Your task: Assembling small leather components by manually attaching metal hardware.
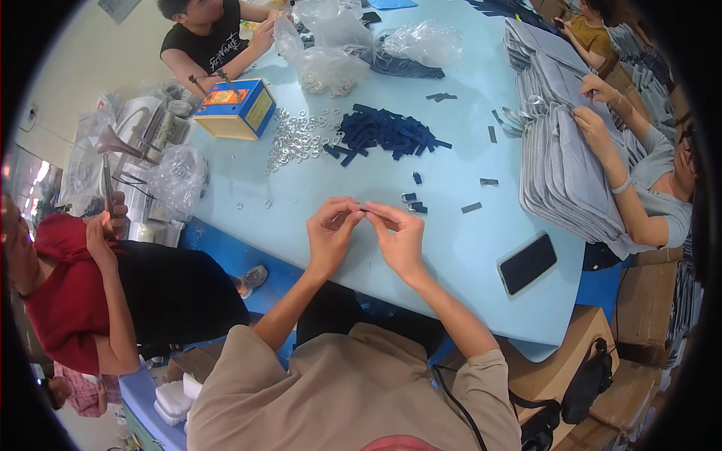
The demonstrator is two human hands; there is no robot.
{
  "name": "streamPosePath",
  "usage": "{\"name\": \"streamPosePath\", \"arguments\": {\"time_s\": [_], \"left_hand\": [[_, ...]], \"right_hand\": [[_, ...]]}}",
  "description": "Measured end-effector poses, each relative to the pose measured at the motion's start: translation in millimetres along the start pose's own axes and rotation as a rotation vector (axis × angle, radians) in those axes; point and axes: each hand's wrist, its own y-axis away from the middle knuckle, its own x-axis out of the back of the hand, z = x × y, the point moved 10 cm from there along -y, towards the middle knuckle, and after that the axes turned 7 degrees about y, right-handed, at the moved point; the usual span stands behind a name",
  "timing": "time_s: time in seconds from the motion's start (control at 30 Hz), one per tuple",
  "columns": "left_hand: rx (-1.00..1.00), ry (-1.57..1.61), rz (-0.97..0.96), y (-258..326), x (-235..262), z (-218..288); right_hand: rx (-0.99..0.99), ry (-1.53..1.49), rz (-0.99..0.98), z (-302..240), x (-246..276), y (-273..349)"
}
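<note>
Above the table's near edge, my left hand [332, 231] and my right hand [398, 237] meet at the fingertips. Both are closed in a pinch on a short dark strip [365, 211], mostly hidden by the fingers. Just beyond my right hand lie a few navy strips folded through metal rings [416, 206]. Farther back is a heap of navy webbing strips [387, 133], with a spread of loose silver metal rings [299, 140] to its left. Two single rings rest on the table left of my left hand.
A blue and yellow box [239, 113] stands at the far left, near plastic bags [323, 56]. A black phone [527, 263] lies at the right. Stacked grey fabric pieces [569, 165] fill the right edge, where a co-worker handles them. Other people stand left and sit across.
</note>
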Motion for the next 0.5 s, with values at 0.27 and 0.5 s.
{"name": "streamPosePath", "arguments": {"time_s": [0.27,0.5], "left_hand": [[0.031,-0.118,0.025,-0.8,-2.4,6.6],[-0.013,-0.216,-0.069,-2.9,-6.4,18.6]], "right_hand": [[0.166,0.074,0.052,-15.9,3.6,0.5],[0.179,0.006,0.102,-14.8,8.1,3.6]]}}
